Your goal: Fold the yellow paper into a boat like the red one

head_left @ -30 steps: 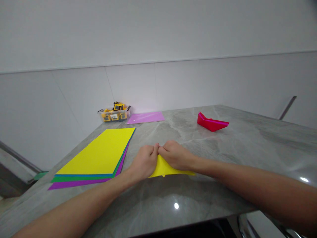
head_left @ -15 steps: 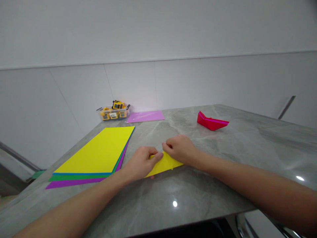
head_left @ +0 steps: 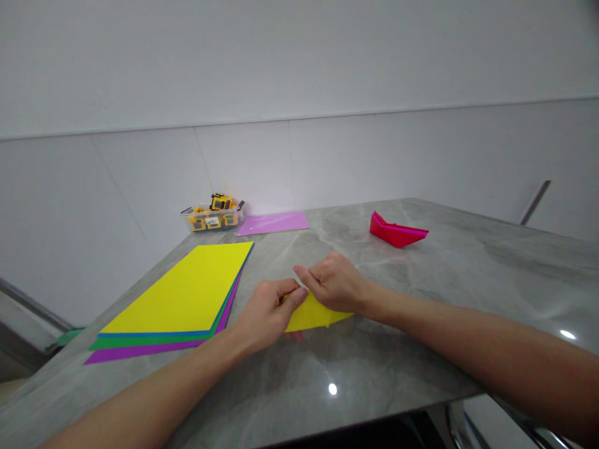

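A folded piece of yellow paper (head_left: 314, 313) is held between my two hands, just above the grey marbled tabletop. My left hand (head_left: 270, 312) pinches its left end, thumb on top and fingertips showing beneath the lower edge. Closed at the paper's upper right is my right hand (head_left: 336, 284), with its thumb pointing left toward my left thumb. Both hands cover much of the paper, so its full folded shape is hidden. Beyond my right hand stands a folded red paper boat (head_left: 397, 233) with a magenta inner edge.
Left of my hands lies a stack of coloured sheets (head_left: 180, 290), yellow on top with blue, green and purple edges below. Farther back are a clear box of yellow toy vehicles (head_left: 213, 218) and a flat pink-purple packet (head_left: 274, 222). The table's front edge (head_left: 369, 419) runs below my hands.
My right thumb has stretched out leftward, and the right hand has shifted slightly left along the yellow paper. The left hand keeps its pinch. The view has tilted slightly.
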A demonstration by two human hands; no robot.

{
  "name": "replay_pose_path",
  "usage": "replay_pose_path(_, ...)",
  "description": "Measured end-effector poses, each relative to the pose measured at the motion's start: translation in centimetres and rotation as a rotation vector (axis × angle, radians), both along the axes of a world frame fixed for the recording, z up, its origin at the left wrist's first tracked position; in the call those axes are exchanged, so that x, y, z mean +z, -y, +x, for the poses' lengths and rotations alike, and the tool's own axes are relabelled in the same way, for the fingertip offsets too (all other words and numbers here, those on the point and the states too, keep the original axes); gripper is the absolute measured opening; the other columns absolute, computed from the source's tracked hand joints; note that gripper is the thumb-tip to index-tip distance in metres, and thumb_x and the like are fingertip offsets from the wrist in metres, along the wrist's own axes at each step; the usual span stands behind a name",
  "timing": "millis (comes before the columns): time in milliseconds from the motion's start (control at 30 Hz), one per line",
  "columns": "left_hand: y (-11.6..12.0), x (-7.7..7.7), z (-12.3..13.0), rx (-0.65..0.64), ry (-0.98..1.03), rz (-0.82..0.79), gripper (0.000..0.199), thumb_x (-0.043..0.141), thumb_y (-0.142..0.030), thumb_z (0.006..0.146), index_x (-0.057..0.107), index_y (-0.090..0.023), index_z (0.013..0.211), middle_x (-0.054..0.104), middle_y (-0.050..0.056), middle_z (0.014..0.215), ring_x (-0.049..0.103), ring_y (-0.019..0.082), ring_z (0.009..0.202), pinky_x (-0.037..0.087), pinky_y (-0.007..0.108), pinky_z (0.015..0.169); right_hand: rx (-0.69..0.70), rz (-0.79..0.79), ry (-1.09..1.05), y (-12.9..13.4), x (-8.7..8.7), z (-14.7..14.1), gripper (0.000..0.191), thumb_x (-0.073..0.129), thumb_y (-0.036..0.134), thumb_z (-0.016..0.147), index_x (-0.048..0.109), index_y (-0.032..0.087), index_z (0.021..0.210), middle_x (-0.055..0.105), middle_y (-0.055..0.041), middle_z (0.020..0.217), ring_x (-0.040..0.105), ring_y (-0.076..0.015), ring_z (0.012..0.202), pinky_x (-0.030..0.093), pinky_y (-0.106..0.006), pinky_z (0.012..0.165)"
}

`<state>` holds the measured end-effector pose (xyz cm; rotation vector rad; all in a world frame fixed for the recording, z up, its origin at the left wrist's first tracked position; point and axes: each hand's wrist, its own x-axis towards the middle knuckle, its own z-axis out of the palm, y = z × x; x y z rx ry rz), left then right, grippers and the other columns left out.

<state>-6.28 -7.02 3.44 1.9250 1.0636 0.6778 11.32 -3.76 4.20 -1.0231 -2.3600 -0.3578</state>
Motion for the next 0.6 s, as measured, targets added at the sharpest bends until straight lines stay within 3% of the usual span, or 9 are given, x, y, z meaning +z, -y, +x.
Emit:
replay_pose_path(133,-0.2,-0.3,-0.3,0.022,-0.024,-0.044,0.039,0.041,-0.051,0.088,0.052,-0.016,0.076,0.068,0.005,0.07,0.064,0.017,0.048,0.042,0.022,0.042,-0.142,0.046,-0.069,-1.0,0.1,1.1,0.056,0.037,0.032,0.093,0.061,0.014,0.047,0.058,-0.0045,0.045,0.04,-0.0094,0.04,0.018,-0.029,0.05)
replay_pose_path(200,0.0,-0.6,0.0,0.019,-0.029,-0.031,0.042,0.038,-0.053,0.089,0.052,-0.016,0.074,0.07,0.007,0.073,0.065,0.017,0.049,0.042,0.021,0.041,-0.15,0.08,-0.093,-0.7,0.2,1.2,0.05,0.039,0.03,0.092,0.062,0.014,0.052,0.059,-0.004,0.048,0.042,-0.0096,0.043,0.017,-0.029,0.05)
replay_pose_path(367,1.3,-1.1,1.8,0.019,-0.022,0.037,0.04,0.037,-0.05,0.091,0.056,-0.016,0.08,0.066,0.005,0.058,0.066,0.018,0.052,0.047,0.022,0.05,-0.042,0.21,-0.128,1.2,0.2,-0.2,0.053,0.035,0.032,0.095,0.061,0.015,0.052,0.057,-0.0025,0.047,0.043,-0.0099,0.043,0.017,-0.03,0.05)
replay_pose_path(467,1.9,-1.2,2.1,0.005,-0.034,0.045,0.037,0.036,-0.046,0.092,0.057,-0.016,0.086,0.066,0.004,0.057,0.065,0.017,0.052,0.047,0.022,0.052,0.057,0.27,-0.031,1.2,0.0,-0.5,0.058,0.029,0.033,0.098,0.063,0.015,0.054,0.055,-0.0014,0.044,0.041,-0.0099,0.04,0.015,-0.03,0.049)
replay_pose_path(600,1.8,-1.4,2.0,-0.001,-0.093,0.08,0.027,0.04,-0.036,0.091,0.059,-0.017,0.088,0.064,0.002,0.056,0.061,0.015,0.051,0.043,0.021,0.051,0.096,0.209,0.107,0.2,-0.4,-0.3,0.063,0.027,0.038,0.099,0.065,0.016,0.053,0.059,-0.0019,0.045,0.04,-0.0101,0.039,0.012,-0.031,0.048)
